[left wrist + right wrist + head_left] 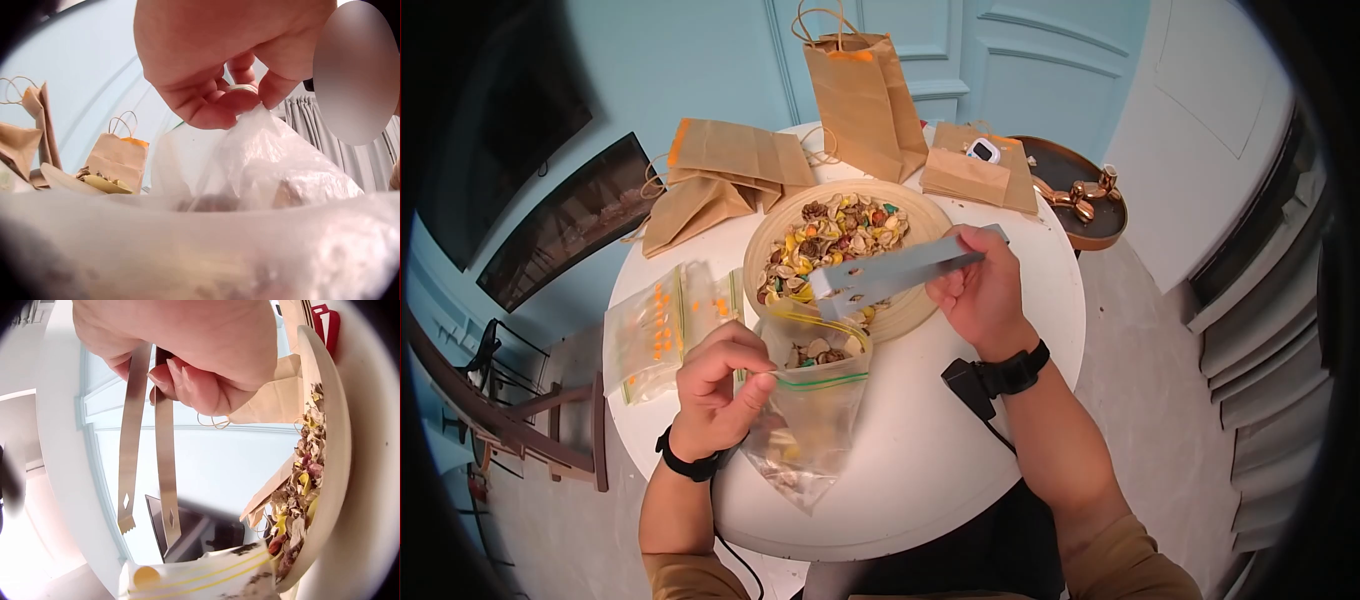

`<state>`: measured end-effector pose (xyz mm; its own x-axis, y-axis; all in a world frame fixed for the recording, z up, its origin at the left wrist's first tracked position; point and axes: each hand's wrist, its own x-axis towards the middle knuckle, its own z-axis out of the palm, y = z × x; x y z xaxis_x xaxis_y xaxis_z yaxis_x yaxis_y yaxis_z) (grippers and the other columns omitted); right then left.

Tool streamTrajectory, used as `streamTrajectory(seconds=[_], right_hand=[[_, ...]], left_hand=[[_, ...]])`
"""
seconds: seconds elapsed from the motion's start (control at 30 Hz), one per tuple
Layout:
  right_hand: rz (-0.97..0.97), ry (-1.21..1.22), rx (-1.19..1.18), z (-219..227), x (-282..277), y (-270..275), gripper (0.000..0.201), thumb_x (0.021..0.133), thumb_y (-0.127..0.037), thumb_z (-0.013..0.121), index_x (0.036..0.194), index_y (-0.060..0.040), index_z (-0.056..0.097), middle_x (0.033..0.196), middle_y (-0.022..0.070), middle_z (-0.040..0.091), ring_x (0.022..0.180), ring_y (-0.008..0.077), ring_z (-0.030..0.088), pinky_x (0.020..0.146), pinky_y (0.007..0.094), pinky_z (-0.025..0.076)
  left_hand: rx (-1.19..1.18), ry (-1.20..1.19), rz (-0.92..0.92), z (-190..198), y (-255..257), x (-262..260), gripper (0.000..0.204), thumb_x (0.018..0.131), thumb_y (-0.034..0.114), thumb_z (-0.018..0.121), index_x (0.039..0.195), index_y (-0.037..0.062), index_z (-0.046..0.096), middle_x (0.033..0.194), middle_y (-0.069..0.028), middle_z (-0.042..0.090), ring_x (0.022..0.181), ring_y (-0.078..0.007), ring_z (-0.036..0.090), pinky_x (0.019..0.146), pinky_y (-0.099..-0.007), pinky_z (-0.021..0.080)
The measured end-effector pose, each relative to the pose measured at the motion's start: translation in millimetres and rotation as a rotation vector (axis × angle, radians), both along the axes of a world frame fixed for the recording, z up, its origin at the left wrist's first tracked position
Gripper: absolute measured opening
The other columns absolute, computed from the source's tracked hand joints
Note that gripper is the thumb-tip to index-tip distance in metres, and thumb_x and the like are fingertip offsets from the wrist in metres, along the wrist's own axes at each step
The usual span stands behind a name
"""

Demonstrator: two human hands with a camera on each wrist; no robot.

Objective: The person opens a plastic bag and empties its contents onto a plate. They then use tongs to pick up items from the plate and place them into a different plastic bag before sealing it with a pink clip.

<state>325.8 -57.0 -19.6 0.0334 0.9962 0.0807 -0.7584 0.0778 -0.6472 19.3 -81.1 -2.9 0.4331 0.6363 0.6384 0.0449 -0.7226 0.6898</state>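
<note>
One toothed tong tip (126, 523), right wrist view only

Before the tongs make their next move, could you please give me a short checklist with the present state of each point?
1. Left hand pinching the rim of the plastic bag: ok.
2. Bag mouth open: ok, it gapes and shows dried pieces inside.
3. Tongs held in the right hand: ok.
4. Tongs empty: ok, their arms stand apart with nothing between them in the right wrist view.
5. Dried mix available: ok, plenty lies in the wooden bowl.
6. Bag's bottom resting on the table: cannot tell from these angles.
</note>
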Motion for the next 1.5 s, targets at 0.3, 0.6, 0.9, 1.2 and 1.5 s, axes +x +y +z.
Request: streamTrajectory(seconds=[0.3, 0.6, 0.9, 1.2, 1.5], right_hand=[[-0.721, -0.463, -0.053, 6, 7, 1, 0.026, 0.083, -0.021, 0.071, 0.068, -0.0040, 0.059, 0.060, -0.0004, 0.055, 0.053, 0.0068, 0.046, 0.050, 0.0251, 0.037], [-0.504, -0.719, -0.132, 1, -3, 3, 0.029, 0.086, -0.025, 0.071, 0.071, -0.0010, 0.063, 0.060, 0.0003, 0.054, 0.046, 0.0059, 0.043, 0.041, 0.0226, 0.031], [-0.276, -0.784, -0.082, -3, -15, 2, 0.033, 0.090, -0.030, 0.069, 0.077, -0.0010, 0.065, 0.057, 0.0004, 0.054, 0.046, 0.0076, 0.046, 0.043, 0.0245, 0.038], [-0.200, -0.793, -0.064, -10, -20, 5, 0.022, 0.092, -0.022, 0.068, 0.094, -0.0009, 0.070, 0.065, -0.0022, 0.056, 0.056, 0.0056, 0.049, 0.051, 0.0215, 0.039], [-0.280, -0.546, -0.048, -12, -10, 9, 0.018, 0.088, -0.016, 0.069, 0.098, -0.0004, 0.072, 0.067, -0.0024, 0.056, 0.058, 0.0047, 0.047, 0.052, 0.0223, 0.036]], left_hand=[[-0.009, 0.233, -0.015, 6, 2, -4, 0.015, 0.069, 0.003, 0.072, 0.079, 0.0048, 0.061, 0.091, -0.0085, 0.063, 0.063, -0.0116, 0.051, 0.055, -0.0239, 0.040], [0.119, 0.200, -0.087, 6, 2, -8, 0.011, 0.067, 0.004, 0.069, 0.072, 0.0050, 0.059, 0.085, -0.0089, 0.064, 0.060, -0.0123, 0.052, 0.052, -0.0239, 0.040], [0.054, 0.197, -0.079, 3, 2, -2, 0.010, 0.071, 0.004, 0.070, 0.076, 0.0037, 0.061, 0.084, -0.0084, 0.063, 0.062, -0.0124, 0.053, 0.055, -0.0245, 0.043], [0.068, 0.232, -0.108, 3, 1, 0, 0.010, 0.072, 0.005, 0.071, 0.076, 0.0042, 0.062, 0.084, -0.0079, 0.063, 0.064, -0.0138, 0.055, 0.057, -0.0252, 0.044], [-0.008, 0.236, -0.061, 3, -3, 2, 0.010, 0.073, 0.005, 0.070, 0.075, 0.0046, 0.060, 0.082, -0.0087, 0.062, 0.068, -0.0172, 0.058, 0.062, -0.0272, 0.045]])
